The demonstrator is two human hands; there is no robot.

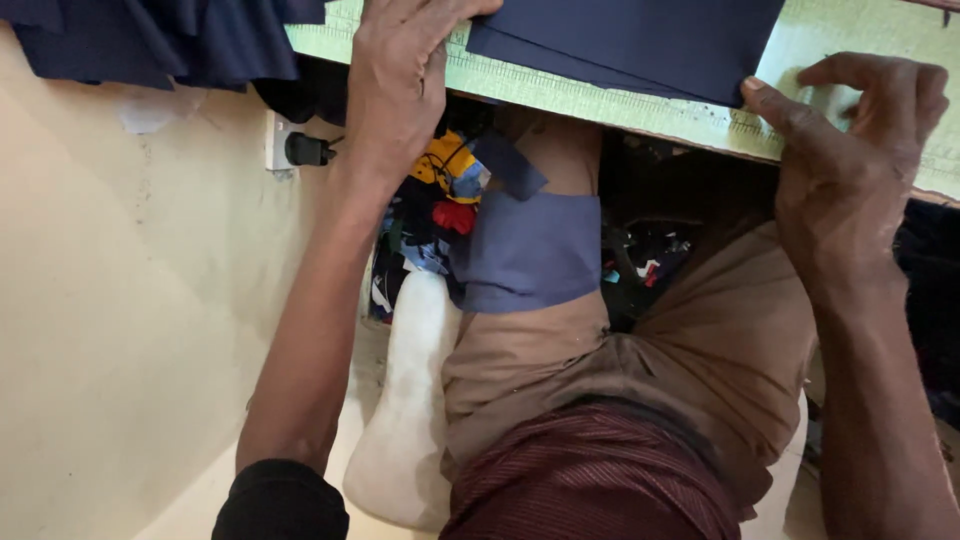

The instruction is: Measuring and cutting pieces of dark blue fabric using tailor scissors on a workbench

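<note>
At the edge of the green table (640, 110) we are working with both hands on a stack of dark blue fabric pieces (640, 40). We are pressing our left hand (400, 70) flat on the near left corner of the stack, palm down; its fingertips are running out of view at the top, so we cannot tell how far apart they are lying. We are resting our right hand (850, 150) on the table just beside the stack's near right corner, with the thumb stretched out and its tip touching the fabric's corner, while the other fingers are curling loosely together above bare table, clamped on nothing. The stack is lying flat on the table, its lower edge running slantwise close to the ruled border.

Below the table edge we are seeing our own lap in tan trousers (640, 360) and a striped maroon shirt (590, 480), with a greyish blue cloth piece (530, 250) lying across the left thigh. Bright scraps of cloth (445, 180) are piling up beneath the table. A white sack (405, 420) is leaning beside our left leg, and a black plug (305, 150) is sitting in a wall socket on the cream wall (120, 300). More dark cloth (150, 40) is hanging at the upper left.
</note>
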